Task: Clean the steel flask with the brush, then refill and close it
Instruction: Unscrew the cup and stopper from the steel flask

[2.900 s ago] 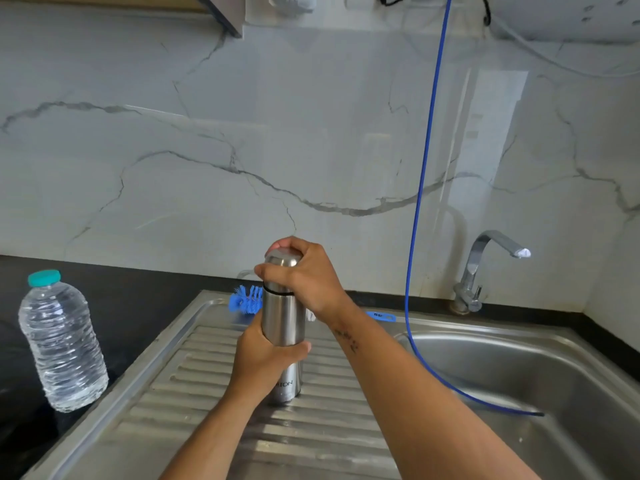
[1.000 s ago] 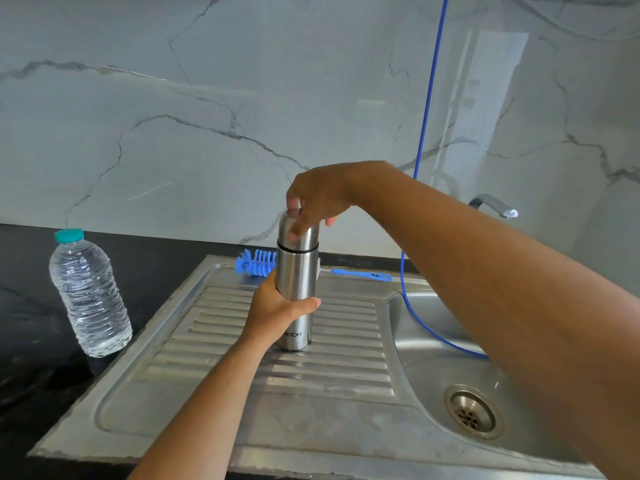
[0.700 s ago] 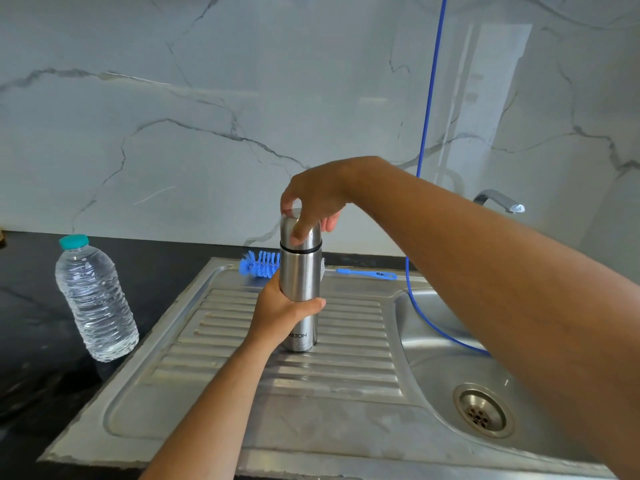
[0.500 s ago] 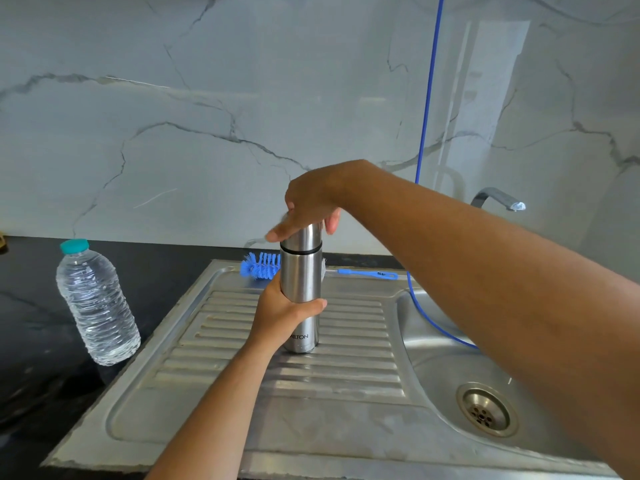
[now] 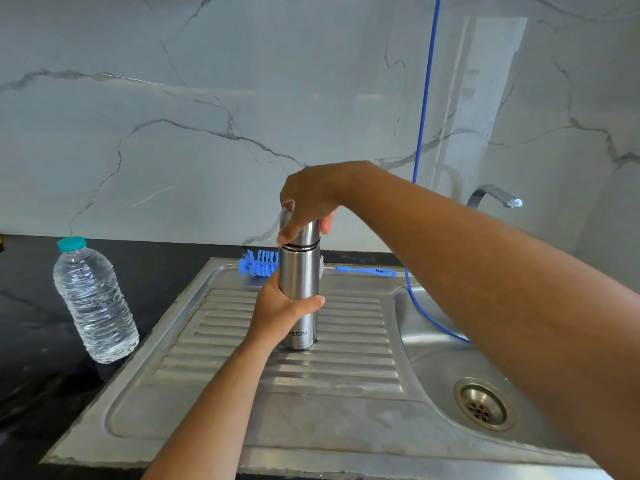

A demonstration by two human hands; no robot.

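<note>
Gripping the cap (image 5: 300,226) again after briefly loosening, the right hand (image 5: 308,199) curls its fingers round it from above; a thin gap at the seam suggests unscrewing is underway. The left hand (image 5: 282,308) clasps the upright steel flask (image 5: 298,289) on the drainboard (image 5: 311,368). Brush (image 5: 259,263) lies at its 12 o'clock, untouched.

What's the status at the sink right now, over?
Left hand grips steel flask body, upright on drainboard. Right hand grips its cap, still seated. Brush lies behind, untouched. Nothing in the way.
</note>
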